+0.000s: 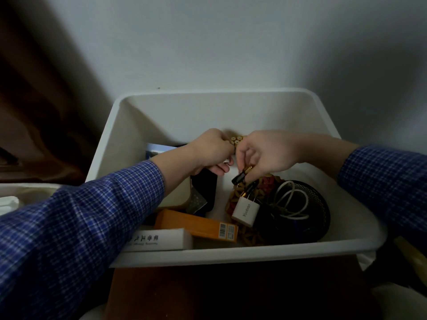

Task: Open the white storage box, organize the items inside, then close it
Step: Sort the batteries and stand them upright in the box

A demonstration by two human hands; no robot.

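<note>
1. at the far left our left hand (209, 150) reaches into the open white storage box (215, 95), its fingers curled around a cluster of small brass-coloured cylinders (236, 140), likely batteries, seen end-on near the back wall. we cannot tell how many it holds.
2. below that forearm lie the flat goods: a white carton (161, 240) with printed characters against the near wall, a smooth orange carton (196, 224) with a barcode label just behind it, and a dark soft pouch (205, 188) under the wrist.
3. the relation that matters: the battery cluster sits between our two hands, touching the left fingers and just beside the right knuckles, so the left hand is nearer. the cylinders' long axes point roughly toward us.
4. our right hand (265, 153) has its fingers pinched on a short dark cylinder with a gold end (241, 176), tilted down to the left, apparently one more battery.
5. directly under it a white glossy charger plug (242, 210) leans on a string of brown wooden beads (249, 236).
6. at the right a black wire-mesh round basket (307, 204) holds a looped white cable (298, 202).
7. we judge the sorting is midway; the box stands open, with no lid in view.
</note>
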